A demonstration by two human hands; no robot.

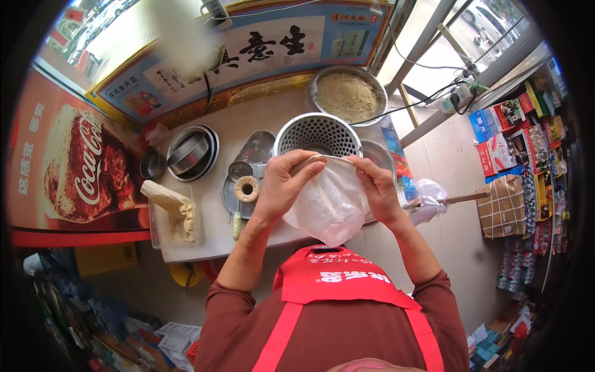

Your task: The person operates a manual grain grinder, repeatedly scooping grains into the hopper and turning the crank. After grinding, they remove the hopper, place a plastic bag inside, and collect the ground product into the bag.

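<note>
Both my hands grip the rim of a thin white mesh bag (325, 200), which hangs between them in front of my red apron (339, 279). My left hand (293, 181) pinches the rim on the left, thumb and forefinger together. On the right, my right hand (374, 183) pinches the same rim. Just beyond the bag stands a perforated metal cylinder (318, 135), its inside wall full of round holes. Behind the bag a metal basin (379, 156) shows only in part.
A large metal bowl of pale crumbly meal (346, 96) stands at the back right of the table (223, 125). Stacked metal bowls (193, 151), a perforated ladle (240, 171), a cloth-wrapped ring (247, 188) and a plastic tub with folded cloth (176, 216) lie to the left. Cables (418, 100) cross the right.
</note>
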